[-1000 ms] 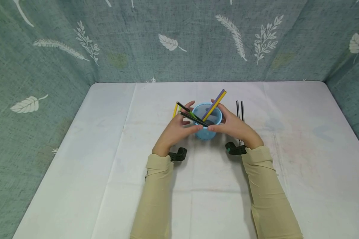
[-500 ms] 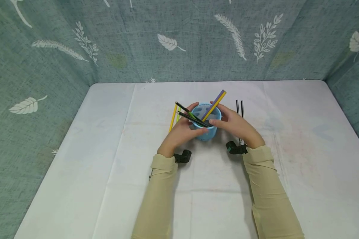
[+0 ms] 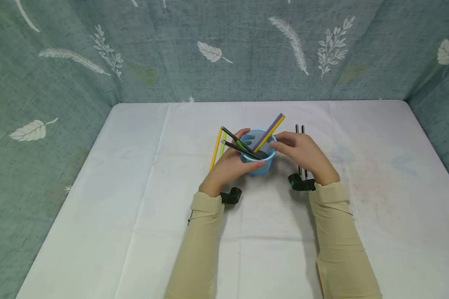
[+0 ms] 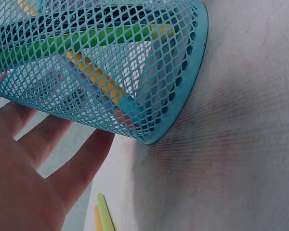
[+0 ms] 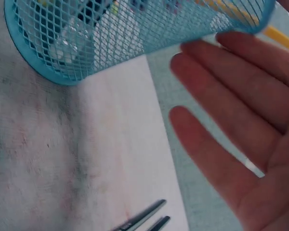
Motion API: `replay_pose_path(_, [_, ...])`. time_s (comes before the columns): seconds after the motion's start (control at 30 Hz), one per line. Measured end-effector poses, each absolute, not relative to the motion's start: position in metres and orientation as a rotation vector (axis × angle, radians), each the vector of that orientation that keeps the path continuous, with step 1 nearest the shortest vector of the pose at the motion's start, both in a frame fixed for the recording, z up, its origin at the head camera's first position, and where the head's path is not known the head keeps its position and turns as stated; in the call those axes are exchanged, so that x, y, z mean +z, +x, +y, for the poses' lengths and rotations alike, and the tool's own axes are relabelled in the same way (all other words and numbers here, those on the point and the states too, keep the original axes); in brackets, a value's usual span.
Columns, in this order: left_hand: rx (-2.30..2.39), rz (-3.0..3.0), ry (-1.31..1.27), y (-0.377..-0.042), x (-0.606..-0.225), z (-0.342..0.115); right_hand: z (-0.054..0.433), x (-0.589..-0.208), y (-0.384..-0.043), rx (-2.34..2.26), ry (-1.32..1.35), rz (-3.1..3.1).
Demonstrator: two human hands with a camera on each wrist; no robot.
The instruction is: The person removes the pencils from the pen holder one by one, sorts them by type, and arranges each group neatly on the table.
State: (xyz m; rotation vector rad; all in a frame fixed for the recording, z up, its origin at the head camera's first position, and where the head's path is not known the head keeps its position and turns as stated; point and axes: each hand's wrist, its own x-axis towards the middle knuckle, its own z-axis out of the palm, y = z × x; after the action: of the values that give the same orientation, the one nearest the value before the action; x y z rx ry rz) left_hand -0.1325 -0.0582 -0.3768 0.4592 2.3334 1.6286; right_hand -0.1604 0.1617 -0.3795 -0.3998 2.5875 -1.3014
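A light blue mesh pen holder [image 3: 260, 168] stands upright near the middle of the table. Black pens [image 3: 239, 148], a green one, a purple pencil and a yellow pencil [image 3: 271, 132] lean out of it; their lower ends show through the mesh in the left wrist view. My left hand [image 3: 230, 166] holds the holder's left side, thumb across its front and fingers behind. At its right rim is my right hand [image 3: 303, 151], thumb tip by the edge. In the right wrist view the fingers [image 5: 221, 91] are fairly straight, the lower ones apart from the mesh.
On the white-covered table [image 3: 164, 232], a yellow pen [image 3: 215, 149] and a lime green pen [image 3: 223, 144] lie left of the holder. Two dark, silvery pens [image 3: 303, 129] lie partly hidden behind the right hand. A grey-green leaf-patterned cloth [image 3: 239, 79] walls the back and sides.
My left hand has shifted slightly right and its thumb reaches further across the holder. My right hand has drawn back to the right, its thumb moving to the right rim. The holder has barely moved.
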Motion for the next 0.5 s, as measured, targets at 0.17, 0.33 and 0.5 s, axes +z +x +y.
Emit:
replay_pose_path(0.17, [1.585, 2.381, 0.463, -0.132, -0.374, -0.057, 0.171, -0.381, -0.16, -1.439, -0.406, 2.646])
replay_pose_path(0.33, [1.537, 2.419, 0.424, -0.136, -0.382, -0.057, 0.173, -0.377, -0.159, -1.593, -0.402, 2.67])
replay_pose_path(0.5, [1.527, 2.46, 0.398, -0.146, -0.401, -0.058, 0.167, -0.374, -0.157, -1.671, -0.428, 2.691])
